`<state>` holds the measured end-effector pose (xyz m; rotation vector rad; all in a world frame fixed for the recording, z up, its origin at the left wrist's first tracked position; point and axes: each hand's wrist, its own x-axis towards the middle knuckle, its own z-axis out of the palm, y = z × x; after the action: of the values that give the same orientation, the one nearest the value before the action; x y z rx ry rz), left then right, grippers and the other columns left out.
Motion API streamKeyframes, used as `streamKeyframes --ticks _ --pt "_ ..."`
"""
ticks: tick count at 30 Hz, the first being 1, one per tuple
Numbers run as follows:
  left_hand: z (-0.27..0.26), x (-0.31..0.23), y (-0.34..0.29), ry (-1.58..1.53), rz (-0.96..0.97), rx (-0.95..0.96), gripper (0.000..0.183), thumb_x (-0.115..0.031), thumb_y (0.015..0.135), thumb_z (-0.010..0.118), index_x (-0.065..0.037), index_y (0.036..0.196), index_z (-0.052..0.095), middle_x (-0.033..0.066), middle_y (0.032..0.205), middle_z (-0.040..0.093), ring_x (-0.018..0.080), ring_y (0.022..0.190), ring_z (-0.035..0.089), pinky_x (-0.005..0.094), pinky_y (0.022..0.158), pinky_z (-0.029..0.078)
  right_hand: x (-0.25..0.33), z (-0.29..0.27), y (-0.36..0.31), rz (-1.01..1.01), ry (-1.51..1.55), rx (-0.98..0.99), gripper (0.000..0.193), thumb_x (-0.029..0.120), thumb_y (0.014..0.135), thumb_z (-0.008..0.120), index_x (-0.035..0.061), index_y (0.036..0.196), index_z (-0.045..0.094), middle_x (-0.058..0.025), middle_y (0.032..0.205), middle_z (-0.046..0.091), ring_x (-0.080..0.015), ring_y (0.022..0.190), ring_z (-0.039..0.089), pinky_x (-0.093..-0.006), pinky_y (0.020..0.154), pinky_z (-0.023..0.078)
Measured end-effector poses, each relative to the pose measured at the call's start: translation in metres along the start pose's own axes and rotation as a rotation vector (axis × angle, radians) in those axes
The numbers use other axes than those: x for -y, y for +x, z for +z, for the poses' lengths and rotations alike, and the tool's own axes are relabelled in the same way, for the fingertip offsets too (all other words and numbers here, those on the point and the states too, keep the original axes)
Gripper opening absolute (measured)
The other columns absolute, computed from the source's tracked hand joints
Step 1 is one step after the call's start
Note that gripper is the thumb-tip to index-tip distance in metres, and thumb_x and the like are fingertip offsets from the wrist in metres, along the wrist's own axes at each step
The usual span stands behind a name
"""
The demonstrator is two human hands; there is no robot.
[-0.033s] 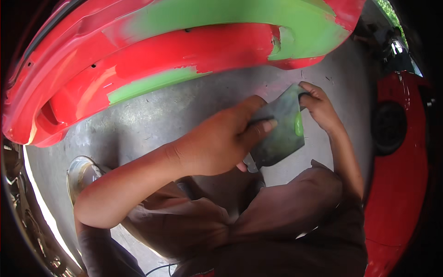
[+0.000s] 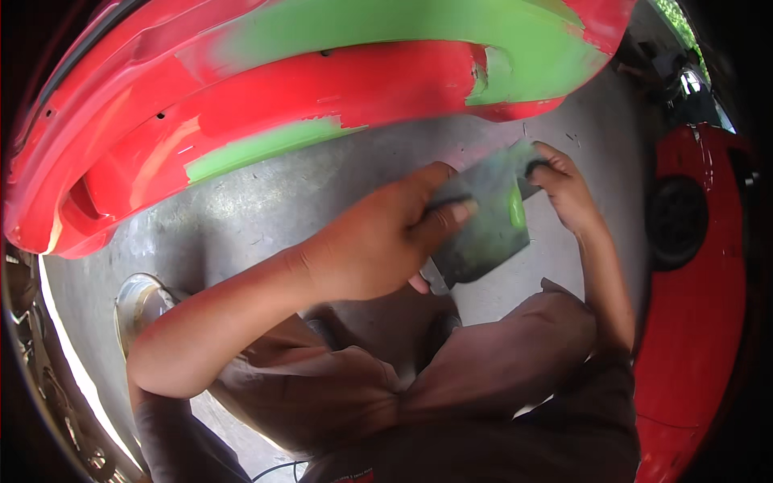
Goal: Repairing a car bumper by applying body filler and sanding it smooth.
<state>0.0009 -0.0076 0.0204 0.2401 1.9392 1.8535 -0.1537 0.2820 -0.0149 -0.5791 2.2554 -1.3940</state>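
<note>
My left hand (image 2: 378, 233) is closed round the left edge of a dark, smeared flat plate (image 2: 487, 241), with the thumb lying on its face. A bright green streak of putty (image 2: 516, 207) sits near the plate's right side. At the plate's upper right corner my right hand (image 2: 564, 185) is closed, pinching a dark flat piece (image 2: 528, 190) that looks like a spreader; blur and the fingers hide most of it. Beyond both hands lies a red car bumper (image 2: 386, 80) with green filler patches (image 2: 270, 146); neither hand touches it.
Grey concrete floor (image 2: 233, 221) runs beneath the bumper and around my bent knees (image 2: 515, 338). On the right stands a red car panel (image 2: 692, 338) with a black round part (image 2: 678, 221). Metal parts (image 2: 56, 394) lie along the left rim.
My left hand and the plate have shifted slightly left and up. The fingers of my right hand have moved a little to the right.
</note>
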Motion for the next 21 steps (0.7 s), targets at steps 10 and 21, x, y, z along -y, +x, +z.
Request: streamKeyframes --ticks 10,21 --pt "-0.002 0.026 0.027 -0.558 -0.054 -0.096 0.049 -0.038 0.114 0.048 -0.003 0.147 0.043 0.0133 0.136 0.059 0.0244 0.112 0.069 0.0416 0.084 0.068 0.034 0.024 -0.04 0.136 0.771 -0.013 0.048 0.015 0.103 0.061 -0.0001 0.147 0.051 -0.0093 0.124 0.073 -0.0143 0.101 0.074 -0.042 0.096 0.059" --pt "-0.016 0.037 0.037 -0.671 -0.05 -0.118 0.049 -0.038 0.113 0.049 -0.005 0.149 0.042 0.0126 0.132 0.063 0.0264 0.108 0.073 0.0415 0.083 0.068 0.029 0.04 -0.036 0.163 0.953 0.162 0.048 0.021 0.105 0.058 0.0032 0.149 0.051 -0.0105 0.132 0.068 -0.0222 0.113 0.07 -0.0414 0.099 0.055"
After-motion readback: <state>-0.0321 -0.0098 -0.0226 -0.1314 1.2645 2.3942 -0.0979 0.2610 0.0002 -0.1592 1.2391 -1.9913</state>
